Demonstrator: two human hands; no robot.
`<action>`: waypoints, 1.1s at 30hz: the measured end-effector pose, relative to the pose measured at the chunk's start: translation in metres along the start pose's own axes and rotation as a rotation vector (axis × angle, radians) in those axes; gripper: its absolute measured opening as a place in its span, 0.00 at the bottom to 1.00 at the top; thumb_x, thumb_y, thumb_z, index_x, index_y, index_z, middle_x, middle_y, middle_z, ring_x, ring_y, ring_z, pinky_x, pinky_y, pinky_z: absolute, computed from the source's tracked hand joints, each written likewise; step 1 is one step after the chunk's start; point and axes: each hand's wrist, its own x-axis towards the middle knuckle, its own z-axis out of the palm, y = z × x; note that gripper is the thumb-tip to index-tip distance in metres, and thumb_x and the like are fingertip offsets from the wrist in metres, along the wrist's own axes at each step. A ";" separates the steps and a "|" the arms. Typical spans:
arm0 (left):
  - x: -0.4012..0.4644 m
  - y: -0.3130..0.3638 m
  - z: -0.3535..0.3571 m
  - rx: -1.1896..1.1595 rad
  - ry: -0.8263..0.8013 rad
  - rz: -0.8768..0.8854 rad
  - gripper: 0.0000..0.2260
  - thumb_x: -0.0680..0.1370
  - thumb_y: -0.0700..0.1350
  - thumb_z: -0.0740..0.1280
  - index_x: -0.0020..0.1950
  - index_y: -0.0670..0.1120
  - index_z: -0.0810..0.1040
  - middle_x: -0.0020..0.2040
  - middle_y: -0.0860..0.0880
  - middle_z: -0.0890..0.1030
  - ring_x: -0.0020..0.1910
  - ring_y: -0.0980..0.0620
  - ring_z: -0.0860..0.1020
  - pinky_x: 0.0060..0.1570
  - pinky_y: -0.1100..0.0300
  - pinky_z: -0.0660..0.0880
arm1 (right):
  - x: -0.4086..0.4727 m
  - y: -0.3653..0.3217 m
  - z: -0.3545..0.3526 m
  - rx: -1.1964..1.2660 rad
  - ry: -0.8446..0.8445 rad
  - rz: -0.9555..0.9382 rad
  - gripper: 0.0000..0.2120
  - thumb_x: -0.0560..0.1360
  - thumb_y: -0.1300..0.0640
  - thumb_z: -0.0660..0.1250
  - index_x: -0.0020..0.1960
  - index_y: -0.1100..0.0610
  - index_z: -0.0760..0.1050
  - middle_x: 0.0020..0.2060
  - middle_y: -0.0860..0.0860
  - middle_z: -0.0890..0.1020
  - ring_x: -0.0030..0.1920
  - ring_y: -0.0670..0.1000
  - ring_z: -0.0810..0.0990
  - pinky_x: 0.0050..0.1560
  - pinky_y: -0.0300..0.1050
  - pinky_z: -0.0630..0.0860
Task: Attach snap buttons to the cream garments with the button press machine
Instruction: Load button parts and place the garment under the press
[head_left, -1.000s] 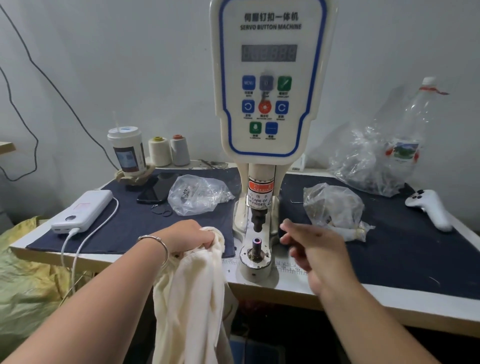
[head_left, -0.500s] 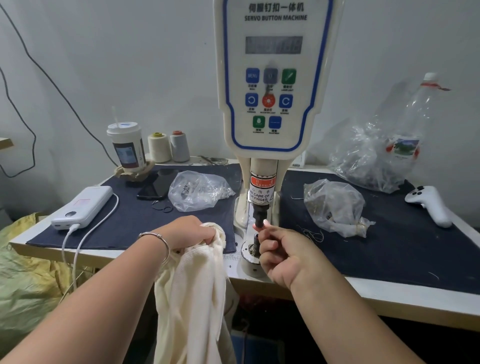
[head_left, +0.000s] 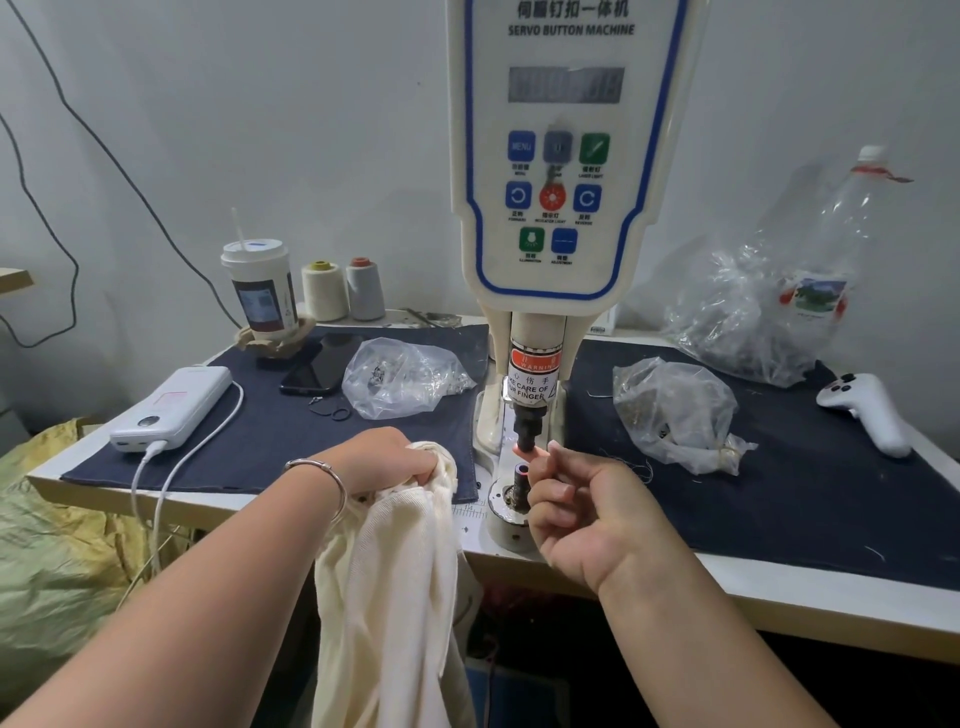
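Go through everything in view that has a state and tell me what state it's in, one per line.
Cream garment: bunched, hanging off the table edge, gripped by the left hand.
Right hand: fingers curled, fingertips pinched beside the machine's black upper punch.
White power bank: cable plugged in.
Lidded paper cup: upright.
Clear plastic bottle: capped.

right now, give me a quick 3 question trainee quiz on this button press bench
1. True or false: the left hand grips the cream cotton garment.
2. Which hand reaches between the machine's black upper punch and lower die post? A left, B right.
3. Fill in: the white power bank lies on the ____ side of the dark blue table mat.

Key: 1 true. 2 B, the right hand; whether it pinches a snap cannot be told. 3 left.
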 end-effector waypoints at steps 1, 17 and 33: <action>0.000 0.000 0.000 -0.003 0.000 0.000 0.13 0.59 0.56 0.65 0.32 0.47 0.72 0.29 0.51 0.71 0.30 0.50 0.69 0.28 0.62 0.65 | 0.000 0.000 -0.001 0.011 -0.009 0.002 0.06 0.78 0.61 0.61 0.52 0.63 0.72 0.24 0.51 0.73 0.16 0.44 0.64 0.16 0.31 0.56; 0.003 -0.004 -0.006 0.031 -0.060 0.085 0.11 0.66 0.57 0.63 0.32 0.50 0.75 0.33 0.51 0.75 0.31 0.51 0.73 0.29 0.62 0.69 | 0.003 0.066 0.027 -0.753 -0.037 -0.635 0.10 0.77 0.64 0.66 0.42 0.56 0.84 0.26 0.50 0.76 0.21 0.46 0.68 0.22 0.35 0.64; 0.027 -0.022 0.000 0.040 -0.149 0.410 0.10 0.80 0.48 0.64 0.58 0.52 0.81 0.57 0.49 0.81 0.65 0.41 0.75 0.61 0.51 0.72 | 0.244 0.050 0.161 -2.101 0.335 -0.548 0.14 0.79 0.60 0.61 0.64 0.62 0.74 0.62 0.58 0.77 0.62 0.58 0.76 0.58 0.46 0.72</action>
